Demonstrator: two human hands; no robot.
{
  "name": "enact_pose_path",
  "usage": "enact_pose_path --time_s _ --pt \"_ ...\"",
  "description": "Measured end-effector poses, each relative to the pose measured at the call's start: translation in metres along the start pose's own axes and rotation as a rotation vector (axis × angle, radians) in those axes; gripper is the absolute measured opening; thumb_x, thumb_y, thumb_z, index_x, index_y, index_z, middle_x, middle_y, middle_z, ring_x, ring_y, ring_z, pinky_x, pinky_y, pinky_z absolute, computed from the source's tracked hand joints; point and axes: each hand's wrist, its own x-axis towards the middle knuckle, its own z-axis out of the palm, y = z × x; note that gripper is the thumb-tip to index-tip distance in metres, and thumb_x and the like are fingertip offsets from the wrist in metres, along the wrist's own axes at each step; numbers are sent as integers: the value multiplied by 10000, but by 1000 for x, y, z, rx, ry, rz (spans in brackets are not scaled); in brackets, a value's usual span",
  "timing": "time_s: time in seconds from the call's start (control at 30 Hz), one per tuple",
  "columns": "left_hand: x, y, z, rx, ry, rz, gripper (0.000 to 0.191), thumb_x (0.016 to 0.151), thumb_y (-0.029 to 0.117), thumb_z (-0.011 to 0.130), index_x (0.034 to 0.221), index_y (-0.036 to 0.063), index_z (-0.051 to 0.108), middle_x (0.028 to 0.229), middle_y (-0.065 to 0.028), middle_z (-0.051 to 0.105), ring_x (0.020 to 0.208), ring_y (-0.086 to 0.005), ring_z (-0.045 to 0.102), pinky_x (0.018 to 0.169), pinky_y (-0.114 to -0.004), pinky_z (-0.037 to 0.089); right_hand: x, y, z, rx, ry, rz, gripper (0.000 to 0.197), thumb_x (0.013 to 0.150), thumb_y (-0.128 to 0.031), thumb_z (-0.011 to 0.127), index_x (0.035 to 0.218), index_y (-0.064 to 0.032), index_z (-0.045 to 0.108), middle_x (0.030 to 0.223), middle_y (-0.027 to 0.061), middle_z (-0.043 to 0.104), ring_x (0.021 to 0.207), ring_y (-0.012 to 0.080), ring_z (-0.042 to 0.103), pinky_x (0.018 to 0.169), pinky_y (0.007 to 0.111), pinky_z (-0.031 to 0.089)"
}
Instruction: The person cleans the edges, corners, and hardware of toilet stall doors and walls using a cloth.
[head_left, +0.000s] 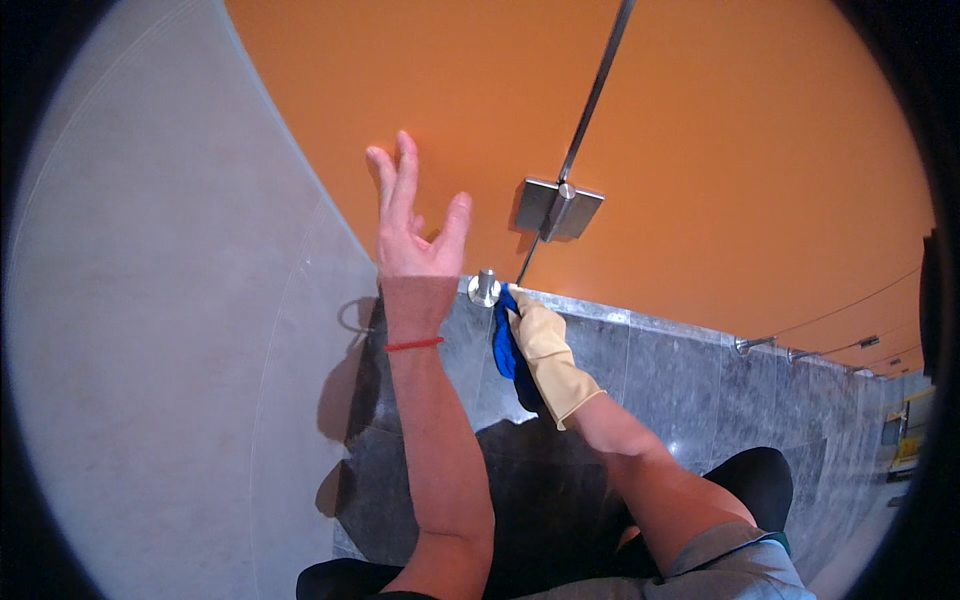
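My left hand is bare, with its fingers spread and nothing in it. It is raised in front of an orange partition panel; whether it touches the panel I cannot tell. A thin red cord bracelet circles that forearm. On my right hand is a cream rubber glove. Its fingers grip a blue cloth down at the panel's lower edge, just right of a round metal support foot. The cloth hangs partly below the glove, and the gloved fingertips are partly hidden.
A metal hinge or latch plate sits on the dark seam between orange panels. To the left rises a pale grey wall. Grey floor tiles stretch right, where more metal feet stand along the partition. My knee is at lower right.
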Motion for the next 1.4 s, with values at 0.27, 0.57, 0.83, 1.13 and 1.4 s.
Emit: enact_pose_path --time_s 0.27,0.57,0.83,1.13,1.4 --pt "0 -6 1 24 72 1 663 889 -9 578 1481 102 300 1561 -224 56 1430 -282 175 1102 -350 311 23 -19 -20 -154 -333 25 282 895 -256 593 1159 -164 635 1012 167 677 970 376 632 880 435 488" --pt "0 -16 -12 -142 126 -56 472 906 24 585 1367 32 483 1507 -167 319 1354 -223 379 1080 -316 348 -37 10 -47 1671 -741 99 329 888 -221 687 1156 -40 623 966 55 669 786 116 622 719 274 532" --pt "-40 -16 -1 -107 -191 -312 160 877 133 669 984 17 695 965 -39 686 860 -81 588 736 -221 468 -45 -10 -103 1816 -844 -181 540 828 -322 736 1239 -36 535 951 100 655 838 205 652 753 365 556" --pt "-70 -4 23 517 -275 -43 224 728 138 762 944 115 705 907 -97 566 954 -294 535 867 -371 444 -43 -21 -142 1722 -796 -321 658 836 -265 712 1376 -13 432 1164 89 612 979 158 616 843 307 520" --pt "-70 -18 34 486 -89 -90 174 737 49 742 894 101 688 851 -81 634 825 -239 585 765 -348 478 -39 -8 -143 1634 -812 -195 482 862 -210 685 1264 6 530 1035 66 667 861 126 653 764 266 539"
